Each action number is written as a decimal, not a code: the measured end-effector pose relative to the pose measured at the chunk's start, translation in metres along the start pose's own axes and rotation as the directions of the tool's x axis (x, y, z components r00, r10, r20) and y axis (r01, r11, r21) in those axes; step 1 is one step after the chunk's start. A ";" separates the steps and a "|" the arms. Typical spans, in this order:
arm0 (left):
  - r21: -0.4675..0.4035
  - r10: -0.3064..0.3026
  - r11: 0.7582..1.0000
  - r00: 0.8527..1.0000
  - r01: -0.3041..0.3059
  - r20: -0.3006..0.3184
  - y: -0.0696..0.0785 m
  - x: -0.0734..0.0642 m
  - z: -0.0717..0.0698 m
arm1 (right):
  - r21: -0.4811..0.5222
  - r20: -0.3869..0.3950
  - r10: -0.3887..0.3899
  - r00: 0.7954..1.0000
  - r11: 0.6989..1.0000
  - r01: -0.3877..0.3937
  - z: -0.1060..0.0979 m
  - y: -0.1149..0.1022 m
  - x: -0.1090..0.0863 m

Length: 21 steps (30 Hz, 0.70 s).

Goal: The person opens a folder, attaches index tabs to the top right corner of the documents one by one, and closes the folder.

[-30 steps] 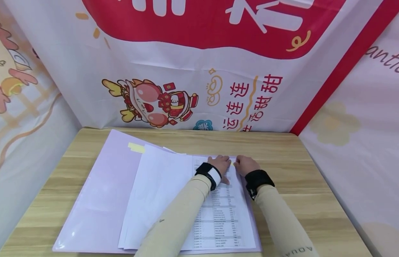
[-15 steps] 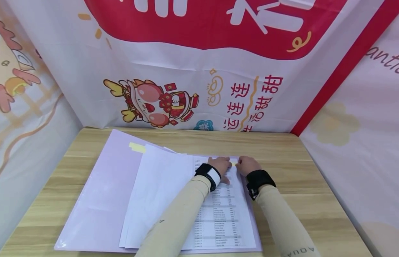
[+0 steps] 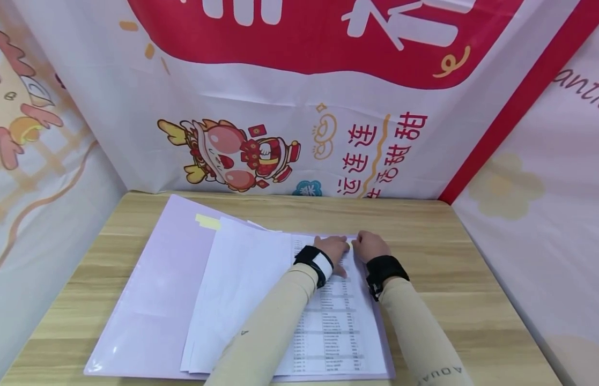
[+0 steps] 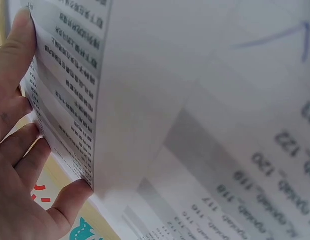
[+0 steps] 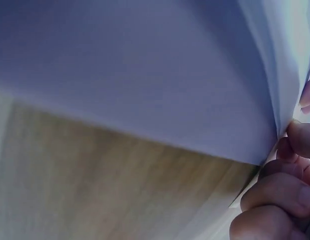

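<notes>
A lilac folder lies spread on the table, with a blank white sheet turned to the left and a printed sheet on the right. My left hand rests on the upper part of the printed sheet. In the left wrist view its fingers are spread along the paper. At the top right corner, my right hand has curled fingers and pinches the paper's edge; the right wrist view shows its thumb and fingers there. A bit of yellow tab peeks out between the hands.
Pale yellow sticky tabs sit near the top of the folder's left cover. The wooden table ends at a printed cloth backdrop behind, with more cloth at both sides.
My right hand has shifted slightly left, closer to the left hand, and now covers more of the yellow tab. The left hand stays on the page.
</notes>
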State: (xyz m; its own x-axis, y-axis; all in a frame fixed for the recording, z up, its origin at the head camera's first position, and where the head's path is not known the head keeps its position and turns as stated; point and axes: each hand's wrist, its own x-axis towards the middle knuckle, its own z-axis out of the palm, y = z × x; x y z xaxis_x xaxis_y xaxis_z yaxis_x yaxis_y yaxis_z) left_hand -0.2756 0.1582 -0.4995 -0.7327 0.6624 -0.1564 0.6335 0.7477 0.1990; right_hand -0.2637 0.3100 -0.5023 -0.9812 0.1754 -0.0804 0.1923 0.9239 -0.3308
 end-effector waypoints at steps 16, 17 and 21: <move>-0.031 0.028 0.999 0.998 -0.029 -0.059 -0.002 -0.004 0.002 | 0.044 0.068 0.015 0.998 0.999 -0.018 0.004 0.004 0.000; -0.030 0.029 0.999 0.998 -0.030 -0.053 -0.002 -0.004 0.002 | 0.047 0.076 0.019 0.997 0.999 -0.023 0.002 0.004 -0.001; -0.024 0.028 0.999 0.999 -0.029 -0.030 -0.001 -0.007 -0.003 | 0.026 0.081 0.019 0.997 0.999 -0.021 -0.003 0.005 -0.003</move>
State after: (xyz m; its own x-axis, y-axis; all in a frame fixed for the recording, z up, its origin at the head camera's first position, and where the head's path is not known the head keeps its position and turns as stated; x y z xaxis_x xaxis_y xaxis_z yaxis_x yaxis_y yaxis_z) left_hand -0.2723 0.1525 -0.4959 -0.7216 0.6816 -0.1215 0.6483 0.7268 0.2267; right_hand -0.2602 0.3153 -0.5013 -0.9729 0.1647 -0.1623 0.2131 0.9110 -0.3531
